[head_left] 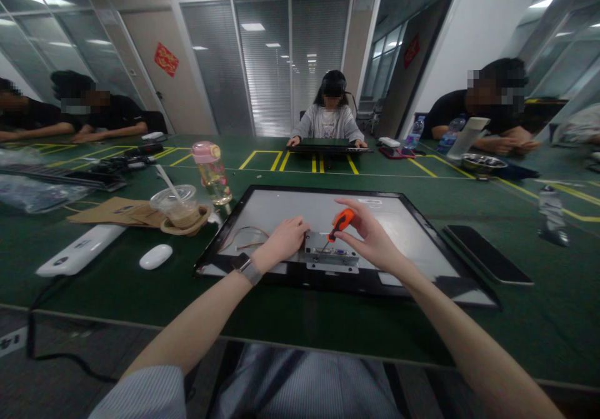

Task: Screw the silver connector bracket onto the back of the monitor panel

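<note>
A flat monitor panel (407,222) with a black frame lies face down on the table in front of me. A metal bracket (328,262) with connector ports sits at its near edge. My right hand (372,237) pinches the handle of an orange and black screwdriver (344,220) between thumb and fingers. The screwdriver stands tilted, its tip down at the bracket near the ports. At the bracket's left end, the curled fingers of my left hand (288,236) grip its edge; their tips are partly hidden. Thin wires (248,239) lie on the panel left of that hand.
Left of the panel are a pink-capped bottle (213,172), a plastic cup (175,203), a white earbud case (156,256) and a power strip (84,250). A black phone (487,253) lies to the right. A person (330,119) sits opposite; others sit at both sides.
</note>
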`<state>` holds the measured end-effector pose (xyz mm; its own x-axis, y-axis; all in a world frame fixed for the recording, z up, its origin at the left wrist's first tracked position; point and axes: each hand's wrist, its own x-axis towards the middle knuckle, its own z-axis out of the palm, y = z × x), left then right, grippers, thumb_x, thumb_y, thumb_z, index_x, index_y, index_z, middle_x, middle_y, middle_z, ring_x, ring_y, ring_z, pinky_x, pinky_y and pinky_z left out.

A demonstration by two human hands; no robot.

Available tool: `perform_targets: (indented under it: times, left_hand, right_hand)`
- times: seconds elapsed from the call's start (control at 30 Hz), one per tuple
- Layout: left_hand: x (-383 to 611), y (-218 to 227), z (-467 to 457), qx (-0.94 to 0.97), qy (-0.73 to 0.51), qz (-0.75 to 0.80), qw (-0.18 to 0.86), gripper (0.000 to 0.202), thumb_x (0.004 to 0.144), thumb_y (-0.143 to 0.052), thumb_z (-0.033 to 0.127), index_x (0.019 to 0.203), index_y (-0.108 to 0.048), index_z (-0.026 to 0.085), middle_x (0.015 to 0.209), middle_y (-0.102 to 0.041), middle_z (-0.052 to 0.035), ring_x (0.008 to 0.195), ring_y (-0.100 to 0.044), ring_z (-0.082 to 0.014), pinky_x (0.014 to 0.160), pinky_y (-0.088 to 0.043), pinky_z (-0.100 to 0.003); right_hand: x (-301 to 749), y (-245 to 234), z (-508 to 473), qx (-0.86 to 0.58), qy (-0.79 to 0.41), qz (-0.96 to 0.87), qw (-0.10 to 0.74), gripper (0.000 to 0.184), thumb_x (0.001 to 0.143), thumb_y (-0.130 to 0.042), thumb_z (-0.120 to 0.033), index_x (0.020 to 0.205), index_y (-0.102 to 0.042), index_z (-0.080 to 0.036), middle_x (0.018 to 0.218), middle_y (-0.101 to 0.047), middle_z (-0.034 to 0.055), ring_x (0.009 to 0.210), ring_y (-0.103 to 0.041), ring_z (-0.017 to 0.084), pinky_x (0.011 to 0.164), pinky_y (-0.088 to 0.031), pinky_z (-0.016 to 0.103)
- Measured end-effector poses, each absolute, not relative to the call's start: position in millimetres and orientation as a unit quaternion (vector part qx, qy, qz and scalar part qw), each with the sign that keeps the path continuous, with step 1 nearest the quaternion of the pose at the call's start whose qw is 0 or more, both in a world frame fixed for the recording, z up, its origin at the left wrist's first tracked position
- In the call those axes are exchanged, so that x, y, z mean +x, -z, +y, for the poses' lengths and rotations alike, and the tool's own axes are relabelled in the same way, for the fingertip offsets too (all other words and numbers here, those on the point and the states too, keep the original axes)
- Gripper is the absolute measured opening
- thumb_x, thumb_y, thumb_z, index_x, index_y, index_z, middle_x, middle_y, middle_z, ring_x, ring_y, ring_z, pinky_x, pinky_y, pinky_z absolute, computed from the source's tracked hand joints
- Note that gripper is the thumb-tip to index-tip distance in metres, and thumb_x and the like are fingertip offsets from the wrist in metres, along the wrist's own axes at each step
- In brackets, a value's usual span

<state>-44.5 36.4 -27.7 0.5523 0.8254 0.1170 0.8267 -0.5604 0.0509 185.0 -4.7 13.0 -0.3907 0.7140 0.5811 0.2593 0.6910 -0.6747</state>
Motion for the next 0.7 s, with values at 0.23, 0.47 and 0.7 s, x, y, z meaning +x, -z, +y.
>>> perform_targets:
  times: [0.23, 0.47, 0.7]
  left_hand:
    - [-45.8, 29.7, 36.9, -0.883, 0.071, -0.464, 0.006, 0.032, 0.100, -0.041, 0.015, 0.122, -0.064, 0.019, 0.112, -0.061, -0.0091, 0.105, -0.061, -0.0234, 0.092, -0.049, -0.036]
    - [-45.0, 29.8, 37.2, -0.881, 0.068, -0.469, 0.006, 0.032, 0.101, -0.041, 0.015, 0.122, -0.064, 0.019, 0.113, -0.061, -0.0097, 0.102, -0.061, -0.0232, 0.091, -0.049, -0.037]
    - [-46.4, 33.2, 38.6, -0.883, 0.081, -0.462, 0.006, 0.033, 0.100, -0.040, 0.015, 0.123, -0.064, 0.018, 0.114, -0.061, -0.0103, 0.103, -0.060, -0.0234, 0.093, -0.050, -0.037]
  right_hand:
    - [186.4, -16.2, -8.1, -0.287, -0.235, -0.815, 0.445, 0.040, 0.091, -0.064, -0.022, 0.129, -0.051, -0.026, 0.111, -0.069, 0.0082, 0.098, -0.069, 0.023, 0.095, -0.056, 0.046]
    - [188.8, -14.7, -3.5, -0.329, -0.222, -0.804, 0.443, 0.045, 0.090, -0.066, -0.025, 0.132, -0.050, -0.026, 0.093, -0.066, 0.0037, 0.087, -0.069, 0.023, 0.088, -0.058, 0.044]
    - [192.1, -21.0, -5.7, -0.294, -0.273, -0.810, 0.428, 0.046, 0.090, -0.061, -0.017, 0.131, -0.042, -0.027, 0.102, -0.066, 0.0058, 0.095, -0.069, 0.022, 0.098, -0.058, 0.050]
